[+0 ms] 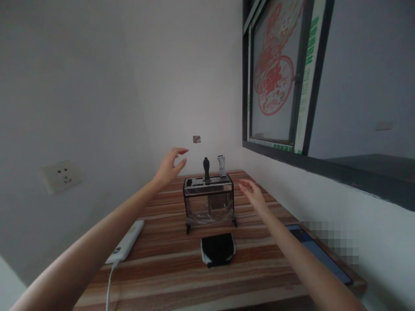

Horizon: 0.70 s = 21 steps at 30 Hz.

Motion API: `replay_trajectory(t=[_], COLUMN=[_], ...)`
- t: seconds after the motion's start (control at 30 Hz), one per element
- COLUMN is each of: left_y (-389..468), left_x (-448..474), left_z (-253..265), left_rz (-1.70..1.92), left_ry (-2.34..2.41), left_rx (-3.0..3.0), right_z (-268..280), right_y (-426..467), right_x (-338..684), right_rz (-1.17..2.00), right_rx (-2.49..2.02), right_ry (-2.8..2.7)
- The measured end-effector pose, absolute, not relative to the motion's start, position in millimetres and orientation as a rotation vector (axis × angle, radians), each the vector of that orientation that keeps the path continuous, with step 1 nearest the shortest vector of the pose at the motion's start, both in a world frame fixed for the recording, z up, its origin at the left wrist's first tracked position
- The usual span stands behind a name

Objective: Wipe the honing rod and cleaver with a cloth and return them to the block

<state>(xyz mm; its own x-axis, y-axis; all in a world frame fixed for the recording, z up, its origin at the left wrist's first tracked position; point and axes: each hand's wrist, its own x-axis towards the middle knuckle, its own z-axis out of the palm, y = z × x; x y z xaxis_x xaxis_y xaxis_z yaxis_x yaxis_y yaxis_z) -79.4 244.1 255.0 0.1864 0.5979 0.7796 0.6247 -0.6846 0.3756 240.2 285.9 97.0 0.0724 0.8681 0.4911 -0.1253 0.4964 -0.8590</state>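
A clear box with a black frame [209, 193] stands upright on the wooden table. On its top are a black knob-like handle [206, 168] and a small upright piece in crinkled silvery wrap [221, 166]. My left hand [170, 165] is raised at the box's upper left, thumb and fingers apart, holding nothing. Close to the box's right side is my right hand [252, 194], its fingers extended and nothing visible in them. In front of the box lies a folded black piece with pale edges [218, 249]; its kind I cannot make out.
A white power bank [127, 242] with a white cable lies at the left on the striped wooden table [162, 276]. A phone [319, 254] rests near the right edge. Walls border the table; a socket [63, 176] and a dark-framed window [282, 149] are on them.
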Motion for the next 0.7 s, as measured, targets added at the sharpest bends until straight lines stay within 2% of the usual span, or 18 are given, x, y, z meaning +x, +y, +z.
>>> replay_trajectory(t=[0.13,0.23,0.4,0.7], left_y=[233,239,265,304], left_x=[-40,-17,2,20], left_z=[279,272,259,238], left_rz=[-0.522,-0.017,0.094,0.111], left_ry=[-0.716,-0.457,-0.507,-0.781], left_rx=[-2.253,-2.148,-2.088,-2.097], right_z=[73,50,22,9], right_y=[254,229,211,216], right_x=[230,212,188,187], right_rz=[0.874,0.988,1.149,1.283], right_rx=[-0.772,-0.777,-0.795,-0.811], right_ry=[-1.170,-1.234,-1.356,-1.428])
